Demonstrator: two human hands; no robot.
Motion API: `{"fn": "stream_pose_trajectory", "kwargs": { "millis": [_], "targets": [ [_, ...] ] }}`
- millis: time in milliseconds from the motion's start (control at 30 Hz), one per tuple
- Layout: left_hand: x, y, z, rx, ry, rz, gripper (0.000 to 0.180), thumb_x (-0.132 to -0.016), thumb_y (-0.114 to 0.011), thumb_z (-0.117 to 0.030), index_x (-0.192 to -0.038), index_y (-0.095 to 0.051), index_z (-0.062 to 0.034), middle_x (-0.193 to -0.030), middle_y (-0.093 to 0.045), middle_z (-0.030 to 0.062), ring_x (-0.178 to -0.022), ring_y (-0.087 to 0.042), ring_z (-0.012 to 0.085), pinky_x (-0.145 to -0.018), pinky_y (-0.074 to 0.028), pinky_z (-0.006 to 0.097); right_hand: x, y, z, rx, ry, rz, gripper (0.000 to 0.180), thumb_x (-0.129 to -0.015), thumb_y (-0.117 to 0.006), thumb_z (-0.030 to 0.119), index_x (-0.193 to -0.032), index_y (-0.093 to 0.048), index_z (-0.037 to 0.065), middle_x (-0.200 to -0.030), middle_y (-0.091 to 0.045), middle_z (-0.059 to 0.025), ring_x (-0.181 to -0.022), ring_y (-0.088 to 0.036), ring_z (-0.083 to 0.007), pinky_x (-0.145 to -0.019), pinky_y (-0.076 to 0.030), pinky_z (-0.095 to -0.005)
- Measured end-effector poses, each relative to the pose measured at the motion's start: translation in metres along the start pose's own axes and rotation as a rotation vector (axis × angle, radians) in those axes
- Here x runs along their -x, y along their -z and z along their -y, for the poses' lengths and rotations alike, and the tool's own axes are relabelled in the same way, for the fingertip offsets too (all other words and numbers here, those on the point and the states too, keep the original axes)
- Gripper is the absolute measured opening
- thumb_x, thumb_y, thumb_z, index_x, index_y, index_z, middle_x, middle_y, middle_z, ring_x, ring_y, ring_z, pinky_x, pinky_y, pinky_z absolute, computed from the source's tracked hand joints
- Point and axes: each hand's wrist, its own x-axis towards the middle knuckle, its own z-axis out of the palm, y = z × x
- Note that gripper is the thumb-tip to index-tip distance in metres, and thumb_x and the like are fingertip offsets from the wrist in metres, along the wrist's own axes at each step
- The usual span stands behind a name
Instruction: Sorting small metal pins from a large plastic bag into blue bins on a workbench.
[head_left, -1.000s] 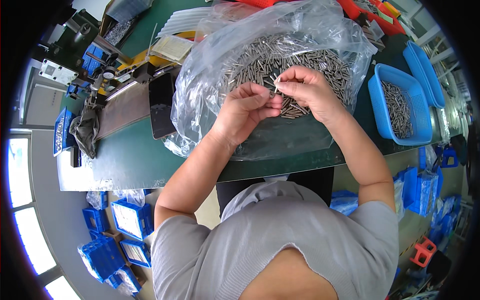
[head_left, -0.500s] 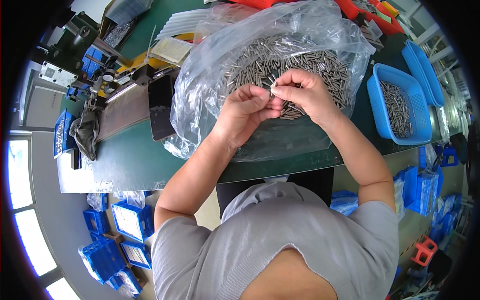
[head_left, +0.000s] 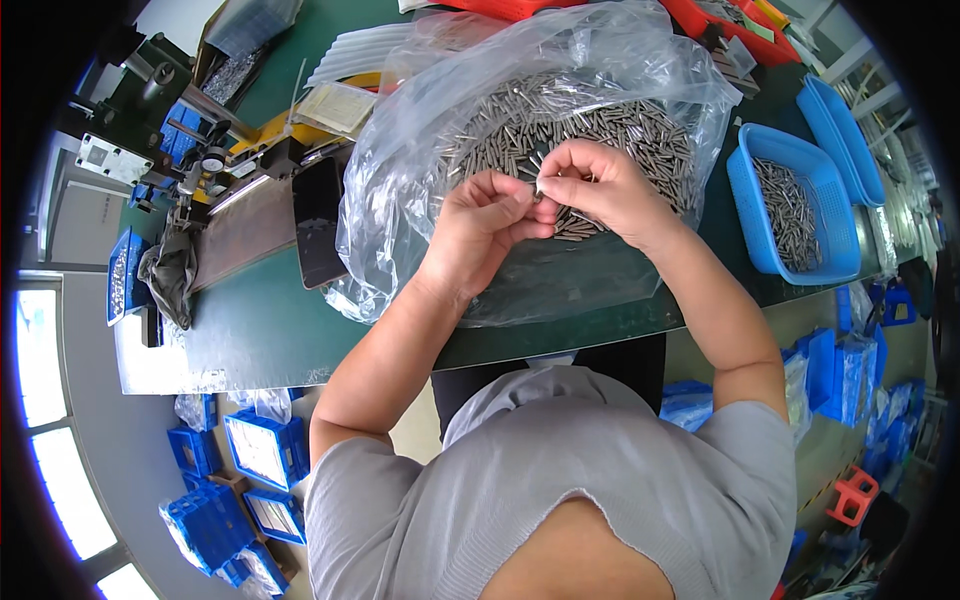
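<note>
Step in hand, judged from the pose: close fingertip work on one small part over a heap.

Left hand (head_left: 487, 218): thumb and forefinger together, apparently clamped on the small piece (head_left: 537, 194); remaining fingers curl below. Best kept as the steady side, wrist low, those lower fingers cupped as a catch.

Small piece: between the two hands' fingertips, above the near part of the heap of metal pins (head_left: 500, 145). Mostly hidden; its shape cannot be told.

Right hand (head_left: 610, 195): thumb and forefinger meet at the same piece, seemingly clamped on it. Light pressure should serve; a hard pinch could shoot so slim a part into the heap, where it would be hard to find. Tilting the fingertips aside would open the view.

Counts, left to right:
- small blue bin (head_left: 121, 275): 1
- dark cloth (head_left: 172, 282): 1
- black flat panel (head_left: 317, 225): 1
- clear plastic bag (head_left: 385, 225), under and around the heap: 1
- hands: 2
- loose pins: too many to count
- blue basket (head_left: 750, 205) holding pins: 1
- second blue basket (head_left: 838, 135), just beside: 1
</note>
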Motion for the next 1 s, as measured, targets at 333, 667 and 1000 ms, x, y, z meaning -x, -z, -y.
{"fn": "stream_pose_trajectory", "kwargs": {
  "millis": [333,667,1000],
  "targets": [
    [-0.006,-0.001,0.004,-0.026,-0.004,0.011,0.006,-0.087,-0.054,-0.004,-0.089,-0.054,0.0019,-0.084,-0.063,0.0153,-0.079,-0.065,0.0246,-0.073,-0.055,0.035,0.005,0.002,0.001,0.15,0.049,-0.013,0.013,-0.083,-0.063,0.013,-0.087,-0.059,0.002,-0.073,-0.059,0.0004,-0.069,-0.053,-0.0037,-0.061,-0.042,-0.0189],
    [0.004,0.004,-0.002,-0.074,-0.065,-0.044,0.006,-0.087,-0.052,-0.003,-0.087,-0.056,0.0019,-0.083,-0.063,0.015,-0.075,-0.063,0.0214,-0.07,-0.054,0.031,0.052,0.096,0.052,1.185,0.223,-1.12,0.011,-0.08,-0.062,0.024,-0.082,-0.06,0.013,-0.073,-0.063,-0.0071,-0.065,-0.061,-0.0302,-0.054,-0.046,-0.0403],
    [-0.003,-0.001,-0.006,-0.042,-0.056,-0.029,0.004,-0.087,-0.05,-0.002,-0.089,-0.052,0.0014,-0.084,-0.063,0.0163,-0.076,-0.064,0.0223,-0.07,-0.054,0.033,0.09,0.123,0.057,1.388,-0.26,-0.984,0.025,-0.084,-0.057,0.028,-0.105,-0.063,0.016,-0.104,-0.062,-0.0083,-0.086,-0.061,-0.0286,-0.072,-0.048,-0.0386]
  ]
}}
